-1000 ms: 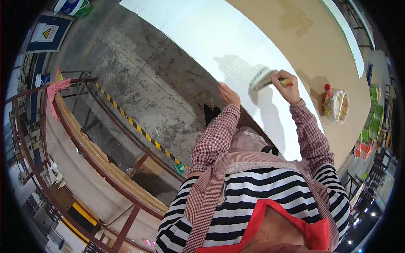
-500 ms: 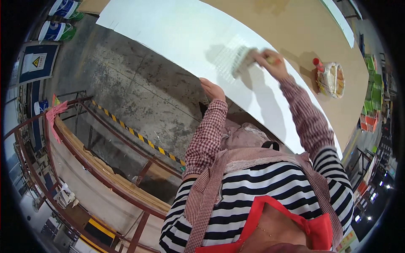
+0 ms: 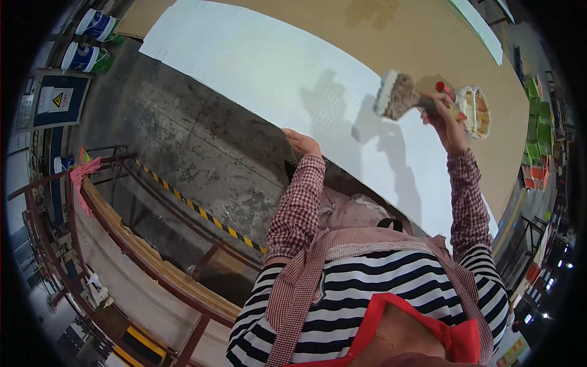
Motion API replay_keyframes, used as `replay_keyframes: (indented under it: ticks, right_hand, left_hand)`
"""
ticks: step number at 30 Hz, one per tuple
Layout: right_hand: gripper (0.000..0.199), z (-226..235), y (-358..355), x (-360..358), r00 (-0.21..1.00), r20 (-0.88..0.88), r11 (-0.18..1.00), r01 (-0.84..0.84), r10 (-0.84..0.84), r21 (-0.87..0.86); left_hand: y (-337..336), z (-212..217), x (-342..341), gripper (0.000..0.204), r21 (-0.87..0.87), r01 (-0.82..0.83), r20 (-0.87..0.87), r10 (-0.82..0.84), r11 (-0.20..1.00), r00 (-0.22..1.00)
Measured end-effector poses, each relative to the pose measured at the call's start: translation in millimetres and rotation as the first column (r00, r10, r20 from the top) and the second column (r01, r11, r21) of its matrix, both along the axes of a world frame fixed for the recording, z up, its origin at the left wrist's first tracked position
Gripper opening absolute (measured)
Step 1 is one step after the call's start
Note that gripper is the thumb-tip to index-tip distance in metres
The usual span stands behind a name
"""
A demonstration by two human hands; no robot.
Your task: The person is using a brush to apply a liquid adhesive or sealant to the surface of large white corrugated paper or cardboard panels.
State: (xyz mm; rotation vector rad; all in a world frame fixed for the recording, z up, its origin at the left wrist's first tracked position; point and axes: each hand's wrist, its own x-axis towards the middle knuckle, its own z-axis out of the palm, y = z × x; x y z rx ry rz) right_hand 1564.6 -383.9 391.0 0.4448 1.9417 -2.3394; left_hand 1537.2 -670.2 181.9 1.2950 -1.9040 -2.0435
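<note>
A wide paintbrush (image 3: 398,96) with pale, wet-looking bristles is gripped by its handle in my right hand (image 3: 449,122). It is raised over the right part of a long white board (image 3: 257,61), its bristles pointing left and its shadow falling on the board. Glossy streaks show on the board's surface to the left of that shadow. At the board's near edge rests my left hand (image 3: 301,144), fingers stretched out and nothing seen in them. Just beyond my right hand stands a coated tub (image 3: 478,113), partly hidden by the hand, with a red cylindrical end (image 3: 444,89) beside its rim.
The white board lies on brown sheet material (image 3: 422,37). On the left, a metal-framed rack (image 3: 165,269) holds boards, with a pink cloth (image 3: 84,177) on its corner. Paint buckets (image 3: 88,58) stand at the far left. Yellow-black tape (image 3: 195,208) crosses the concrete floor.
My right hand has lifted the paintbrush off the white board and moved it right, close to the tub. My left hand has shifted slightly along the near edge.
</note>
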Motion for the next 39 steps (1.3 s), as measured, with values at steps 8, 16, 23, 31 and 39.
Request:
replay_keyframes:
  ticks: [8, 16, 23, 31, 39]
  right_hand:
    - [0.024, -25.2, -61.3, -94.4, 0.973, -0.224, 0.996, -0.032, 0.051, 0.086]
    - [0.017, -71.9, -135.2, -167.8, 0.921, -0.206, 0.885, -0.225, 0.330, 0.408]
    - [0.017, -87.4, -78.6, -109.7, 0.947, -0.139, 0.841, -0.181, 0.289, 0.510]
    - [0.015, -68.7, -113.6, -158.8, 0.942, -0.251, 0.873, -0.076, 0.221, 0.482]
    - [0.015, -82.5, -70.8, -102.0, 0.969, -0.098, 0.835, -0.140, 0.225, 0.533]
  left_hand:
    - [-3.6, -0.3, 0.7, 0.069, 0.003, 0.019, -0.037, -0.019, 1.000, 0.999]
    - [1.4, -3.9, 0.0, 0.067, -0.005, 0.008, 0.009, -0.008, 1.000, 1.000]
    - [2.2, -11.9, 0.5, 0.067, -0.014, -0.014, 0.000, 0.014, 1.000, 1.000]
    - [7.2, 7.5, -3.3, 0.069, 0.016, 0.027, 0.026, -0.027, 1.000, 0.999]
    - [0.0, -1.3, 0.1, 0.070, 0.022, 0.024, 0.045, -0.025, 0.999, 0.999]
